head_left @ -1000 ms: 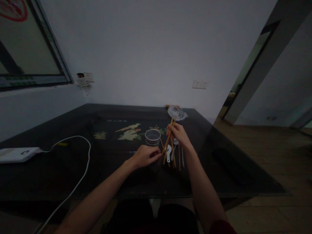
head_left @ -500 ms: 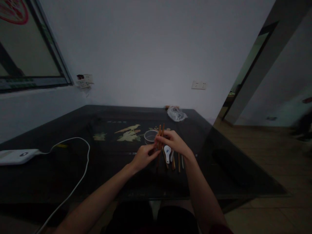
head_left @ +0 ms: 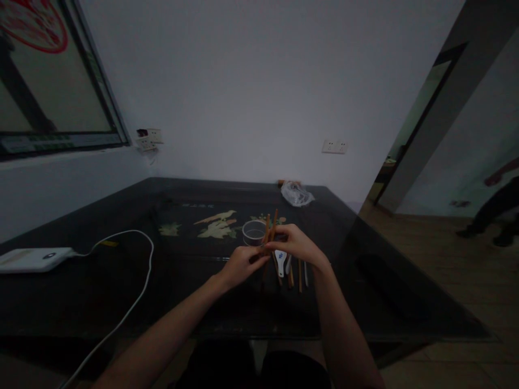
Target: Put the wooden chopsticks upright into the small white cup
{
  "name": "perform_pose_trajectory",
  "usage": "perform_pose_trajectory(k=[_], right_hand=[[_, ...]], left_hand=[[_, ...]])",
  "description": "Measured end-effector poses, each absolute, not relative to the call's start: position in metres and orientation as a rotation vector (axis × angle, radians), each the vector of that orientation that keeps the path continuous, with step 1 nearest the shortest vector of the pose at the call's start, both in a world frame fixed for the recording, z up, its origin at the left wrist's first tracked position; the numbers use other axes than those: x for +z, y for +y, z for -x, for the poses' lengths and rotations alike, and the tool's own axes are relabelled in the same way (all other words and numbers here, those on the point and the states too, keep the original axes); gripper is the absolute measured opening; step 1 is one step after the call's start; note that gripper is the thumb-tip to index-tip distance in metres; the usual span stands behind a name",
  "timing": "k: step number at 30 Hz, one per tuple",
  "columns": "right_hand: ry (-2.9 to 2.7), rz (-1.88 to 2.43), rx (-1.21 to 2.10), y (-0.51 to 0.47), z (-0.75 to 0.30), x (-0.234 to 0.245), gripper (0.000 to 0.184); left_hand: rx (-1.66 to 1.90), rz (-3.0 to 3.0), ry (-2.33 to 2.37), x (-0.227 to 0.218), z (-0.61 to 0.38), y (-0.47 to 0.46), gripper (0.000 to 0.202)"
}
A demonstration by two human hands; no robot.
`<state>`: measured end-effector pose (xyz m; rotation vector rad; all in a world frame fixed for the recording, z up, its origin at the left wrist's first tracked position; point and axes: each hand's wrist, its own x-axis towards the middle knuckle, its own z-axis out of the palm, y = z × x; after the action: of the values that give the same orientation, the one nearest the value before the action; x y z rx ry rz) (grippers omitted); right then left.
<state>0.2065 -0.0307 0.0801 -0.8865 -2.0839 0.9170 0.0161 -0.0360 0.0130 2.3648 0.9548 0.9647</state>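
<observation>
Brown chopsticks (head_left: 274, 219) stand tilted up between my two hands, over the near middle of the dark table. My left hand (head_left: 246, 263) is closed round their lower part. From the right, my right hand (head_left: 295, 241) pinches them higher up. Just behind my hands is a round clear container (head_left: 253, 231), partly covered by my fingers. Under my right hand lies a white spoon (head_left: 280, 265) with a blue mark. More chopsticks (head_left: 300, 275) and a thin white stick (head_left: 306, 274) rest beside the spoon.
A crumpled clear plastic bag (head_left: 297, 194) lies by the wall. At left, a white power bank (head_left: 34, 260) has a white cable (head_left: 148, 275) looping over the table edge (head_left: 441, 339). A dark long object (head_left: 389, 286) lies at right. Another person's legs (head_left: 497, 208) show far right.
The tips of the chopsticks have spread slightly apart between my hands. The whole view has shifted a little, and more of the person at the far right shows.
</observation>
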Motion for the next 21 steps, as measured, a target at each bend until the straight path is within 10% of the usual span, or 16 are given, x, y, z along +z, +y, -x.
perform_pose_trajectory(k=[10, 21], right_hand=[[-1.932, 0.923, 0.965, -0.035, -0.209, 0.089, 0.024], [-2.123, 1.005, 0.788, -0.035, -0.204, 0.092, 0.016]], left_hand=[[1.676, -2.149, 1.164, 0.019, 0.003, -0.016, 0.020], [1.464, -1.835, 1.109, -0.020, 0.000, 0.020, 0.076]])
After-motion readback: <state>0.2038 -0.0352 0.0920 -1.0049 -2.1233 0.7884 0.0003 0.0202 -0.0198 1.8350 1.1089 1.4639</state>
